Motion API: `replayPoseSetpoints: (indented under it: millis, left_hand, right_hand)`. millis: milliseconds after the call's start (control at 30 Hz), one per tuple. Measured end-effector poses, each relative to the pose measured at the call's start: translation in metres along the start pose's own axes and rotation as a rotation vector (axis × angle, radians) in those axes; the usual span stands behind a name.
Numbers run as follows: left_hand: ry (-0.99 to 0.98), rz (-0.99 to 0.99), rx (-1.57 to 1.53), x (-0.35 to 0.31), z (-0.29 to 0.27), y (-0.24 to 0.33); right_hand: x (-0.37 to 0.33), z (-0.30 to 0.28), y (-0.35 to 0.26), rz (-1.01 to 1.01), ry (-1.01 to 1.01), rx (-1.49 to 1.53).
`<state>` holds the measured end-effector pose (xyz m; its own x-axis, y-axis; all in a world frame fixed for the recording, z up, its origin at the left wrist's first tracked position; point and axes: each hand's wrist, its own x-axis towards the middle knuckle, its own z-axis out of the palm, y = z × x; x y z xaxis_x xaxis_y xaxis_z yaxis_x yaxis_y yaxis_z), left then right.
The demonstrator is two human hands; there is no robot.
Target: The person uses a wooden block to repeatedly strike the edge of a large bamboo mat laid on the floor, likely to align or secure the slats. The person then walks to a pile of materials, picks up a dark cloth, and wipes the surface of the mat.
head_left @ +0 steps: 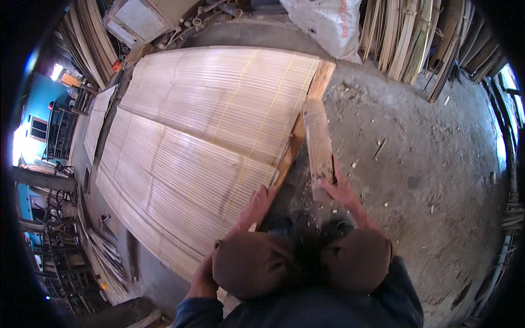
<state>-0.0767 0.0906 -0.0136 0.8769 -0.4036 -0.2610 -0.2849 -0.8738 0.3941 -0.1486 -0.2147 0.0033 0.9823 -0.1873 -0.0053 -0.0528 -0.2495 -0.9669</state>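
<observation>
A large blind of thin pale slats (180,109), bound with rows of yellow cord, lies spread out before me over a wooden support. The support's wooden edge beam (295,139) shows along the blind's right side. My left hand (257,205) rests on the near right corner of the blind with its fingers stretched out, holding nothing that I can see. In my right hand (342,191) is the near end of a short, thick wooden board (318,136), with thumb and fingers on either side. The board's far end meets the edge beam.
A white sack (328,27) and bundles of long wooden strips (402,38) stand at the back right. Wood chips are scattered on the rough grey floor (415,180). More strips (104,246) lie at the left, near dark stacked furniture (60,251).
</observation>
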Motion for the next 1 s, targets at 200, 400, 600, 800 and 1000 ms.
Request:
replayPoseSetpoints:
  millis: [200,400,600,800,1000]
  left_hand:
    - [-0.061,-0.113,-0.084,0.001,-0.015,0.041]
    - [-0.259,0.038,-0.025,0.003,-0.05,0.04]
    - [-0.196,-0.101,-0.18,0.0,-0.044,0.006]
    - [-0.239,-0.179,-0.235,0.002,-0.062,0.037]
    - [-0.211,0.286,0.145,0.012,-0.018,-0.025]
  right_hand:
    - [-0.029,0.007,0.009,0.281,-0.013,0.357]
    - [-0.022,0.014,0.005,0.391,0.071,0.402]
    - [0.027,-0.036,-0.139,0.024,0.202,0.242]
    - [0.094,-0.122,-0.258,-0.766,0.91,-0.195]
    - [0.019,-0.019,-0.044,-0.11,0.065,-0.359]
